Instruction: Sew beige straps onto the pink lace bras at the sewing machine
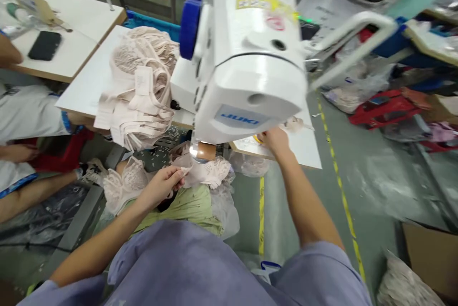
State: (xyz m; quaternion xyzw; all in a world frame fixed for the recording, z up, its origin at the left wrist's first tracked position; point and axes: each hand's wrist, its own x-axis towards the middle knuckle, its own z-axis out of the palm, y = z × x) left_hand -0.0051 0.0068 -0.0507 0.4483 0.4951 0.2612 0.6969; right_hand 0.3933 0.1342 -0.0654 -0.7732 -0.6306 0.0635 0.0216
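My left hand [168, 179] is closed in a pinch on the edge of a beige lace bra [205, 172], just below and left of the sewing machine's lit needle area. Most of that bra hangs under the machine head, over my lap. Right of the white JUKI sewing machine [257, 86], my right hand [276, 140] reaches to the tabletop [304, 146]. Its fingers are curled at a small yellow thing [256, 139], partly hidden by the machine head and blurred. Another beige bra [130, 179] hangs left of my left forearm.
A pile of beige bras [143, 86] lies on the table left of the machine. A co-worker's legs and arm show at far left, near a black phone [45, 46]. Red stools [388, 108], plastic bags and a cardboard box [429, 258] stand on the right floor.
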